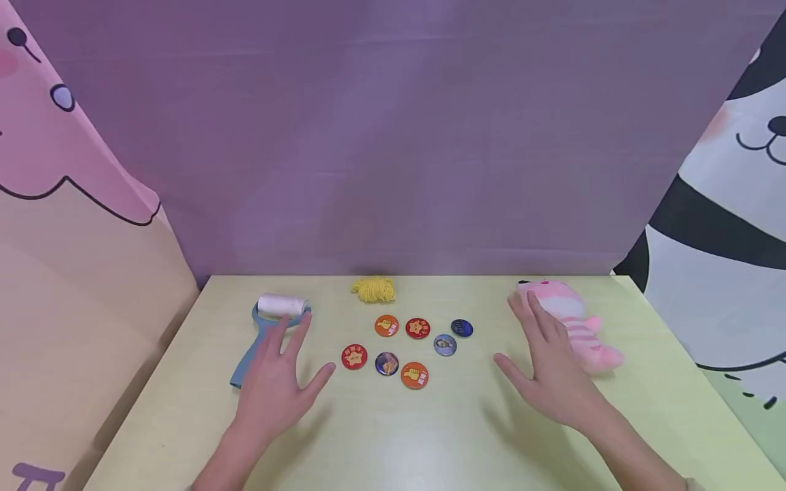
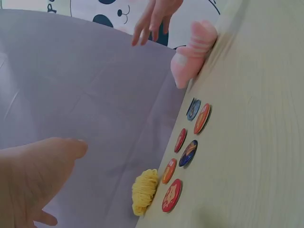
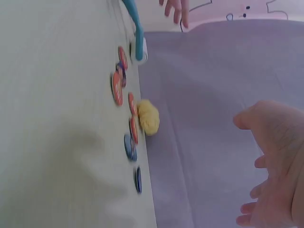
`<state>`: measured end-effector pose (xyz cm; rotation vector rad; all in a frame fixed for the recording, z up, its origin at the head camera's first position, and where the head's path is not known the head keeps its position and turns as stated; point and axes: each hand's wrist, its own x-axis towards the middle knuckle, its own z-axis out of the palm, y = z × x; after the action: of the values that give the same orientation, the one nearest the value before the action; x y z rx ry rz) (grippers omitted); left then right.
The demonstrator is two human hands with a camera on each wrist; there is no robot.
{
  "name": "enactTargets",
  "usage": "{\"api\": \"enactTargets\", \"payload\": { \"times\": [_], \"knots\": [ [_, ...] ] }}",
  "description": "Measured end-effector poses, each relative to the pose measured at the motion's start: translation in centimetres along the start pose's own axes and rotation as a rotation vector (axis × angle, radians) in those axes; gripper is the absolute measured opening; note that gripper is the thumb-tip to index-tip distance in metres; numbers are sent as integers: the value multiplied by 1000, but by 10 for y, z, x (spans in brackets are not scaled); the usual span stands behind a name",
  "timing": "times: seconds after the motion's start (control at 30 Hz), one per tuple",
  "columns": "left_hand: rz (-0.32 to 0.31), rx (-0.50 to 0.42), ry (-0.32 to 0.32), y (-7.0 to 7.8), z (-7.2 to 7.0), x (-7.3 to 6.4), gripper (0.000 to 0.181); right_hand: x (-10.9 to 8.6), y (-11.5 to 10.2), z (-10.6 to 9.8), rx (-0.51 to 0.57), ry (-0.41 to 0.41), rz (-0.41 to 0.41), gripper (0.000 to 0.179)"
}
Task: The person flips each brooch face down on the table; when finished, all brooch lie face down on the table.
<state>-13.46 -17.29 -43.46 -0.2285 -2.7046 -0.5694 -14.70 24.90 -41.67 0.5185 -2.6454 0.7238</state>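
My left hand (image 1: 275,389) hovers over the table with fingers spread, holding nothing. Beyond it, partly hidden by its fingers, lies a lint roller (image 1: 284,305) with a blue handle and white roll. My right hand (image 1: 555,372), also with straight fingers and nothing in it, is raised in front of a pink-and-white striped plush toy (image 1: 586,334) and covers part of it. Between the hands several round badges lie flat, among them a red star badge (image 1: 354,356), an orange thumbs-up badge (image 1: 415,375) and a dark blue badge (image 1: 462,328). Behind them sits a yellow yarn bundle (image 1: 374,290).
The pale wooden table (image 1: 393,436) ends at a purple cloth backdrop (image 1: 405,136). Cartoon-printed cloths hang on both sides, a pink figure (image 1: 80,136) at left and a panda (image 1: 724,245) at right.
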Motion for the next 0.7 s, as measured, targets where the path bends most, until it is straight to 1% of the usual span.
{"api": "enactTargets", "payload": {
  "times": [0.17, 0.3, 0.5, 0.57, 0.7],
  "knots": [
    [-33, -76, -58, 5, 10, 10, 87, 28, -27, 16, 59, -101, -19, 85],
    [-31, -138, -100, 7, 19, 16, 85, 45, -45, 34, 109, -158, -53, 86],
    [-33, -201, -133, 3, 34, 17, 79, 59, -68, 71, 157, -206, -90, 81],
    [-29, -236, -146, 0, 41, 18, 76, 62, -74, 85, 181, -223, -106, 76],
    [-26, -291, -180, -6, 57, 19, 72, 68, -84, 110, 211, -291, -145, 61]
  ]
}}
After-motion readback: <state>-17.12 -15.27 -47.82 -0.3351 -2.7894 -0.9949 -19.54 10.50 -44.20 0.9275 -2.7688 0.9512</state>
